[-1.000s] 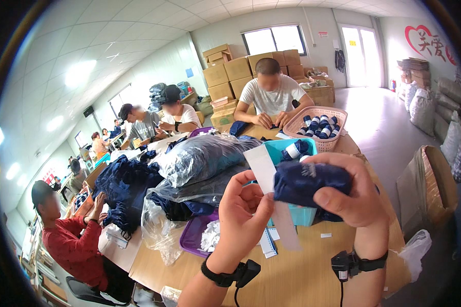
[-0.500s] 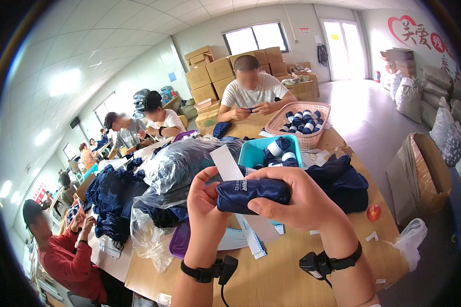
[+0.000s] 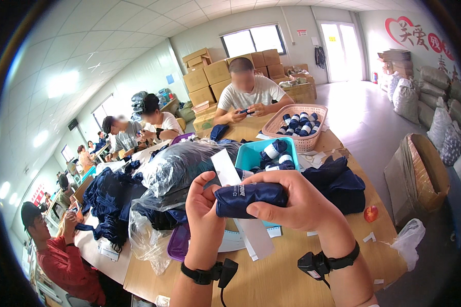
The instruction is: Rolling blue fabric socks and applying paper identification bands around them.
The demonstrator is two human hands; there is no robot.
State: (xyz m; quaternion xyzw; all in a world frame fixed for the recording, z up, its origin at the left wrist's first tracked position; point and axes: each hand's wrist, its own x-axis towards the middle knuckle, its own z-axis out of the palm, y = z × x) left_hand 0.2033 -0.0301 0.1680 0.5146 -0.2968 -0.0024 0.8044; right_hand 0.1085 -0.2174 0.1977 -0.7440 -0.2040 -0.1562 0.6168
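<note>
In front of me, above the table, is a rolled navy fabric bundle (image 3: 248, 199) with pale lettering. My right hand (image 3: 305, 204) wraps its right end, the thumb lying across the near side. At the left end my left hand (image 3: 202, 199) closes on it with curled fingers. A white paper strip (image 3: 225, 166) slants behind the bundle, and its lower end shows beneath; which fingers hold it is hidden. Just beyond my hands stands a turquoise basket (image 3: 248, 153) holding navy rolls with white bands.
A pink basket (image 3: 275, 123) of banded rolls stands farther off, near a seated person (image 3: 251, 92) handling a small navy piece. Clear plastic bagging (image 3: 174, 163) and heaped navy fabric (image 3: 107, 199) lie left. More navy fabric (image 3: 343, 187) and a red round object (image 3: 371, 213) lie right.
The bundle has turned slightly in my hands, so its lettering sits differently. Below it, the strip's lower end now shows as a broad white face. The person in red has shifted their hands.
</note>
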